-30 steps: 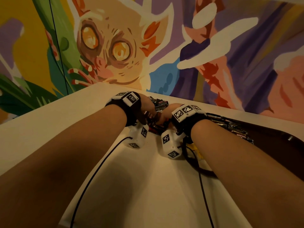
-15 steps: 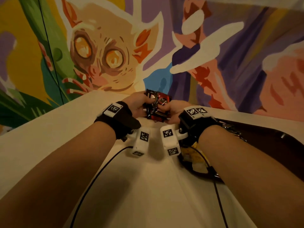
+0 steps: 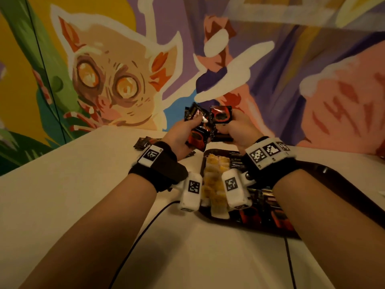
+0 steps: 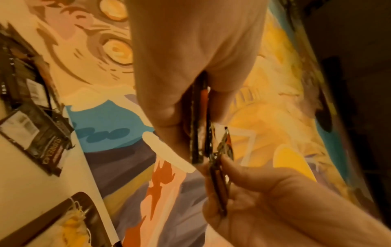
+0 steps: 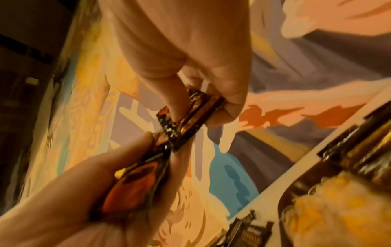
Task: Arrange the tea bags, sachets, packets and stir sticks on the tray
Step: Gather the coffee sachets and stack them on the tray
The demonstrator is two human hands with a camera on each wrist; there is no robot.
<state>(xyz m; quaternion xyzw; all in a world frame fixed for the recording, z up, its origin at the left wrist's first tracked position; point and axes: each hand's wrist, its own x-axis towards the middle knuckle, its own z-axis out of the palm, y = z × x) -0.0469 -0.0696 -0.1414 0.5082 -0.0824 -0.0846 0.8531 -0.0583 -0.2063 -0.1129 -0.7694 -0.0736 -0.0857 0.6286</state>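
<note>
Hands are raised above the cream table (image 3: 87,184), close together, each grasping glossy black foil sachets printed with a red-orange cup. The left hand (image 3: 179,136) has its fingers curled round a small fan of these sachets (image 3: 196,137), one tilted up and to the left with silver lettering on it; the right hand (image 3: 237,132) pinches another square sachet of the same kind (image 3: 220,115) between thumb and fingers (image 5: 175,93), held upright and edge to edge with the left bundle. In the wrist views the sachets appear edge-on, thin and crinkled, with crimped seams. Below the hands, the dark oval tray (image 3: 333,180) holds a row of pale tea bags with yellow tags (image 3: 214,180) along its left side and dark red-marked packets (image 3: 262,213) beside them. More dark sachets (image 3: 143,142) lie loose on the table just left of the tray.
</note>
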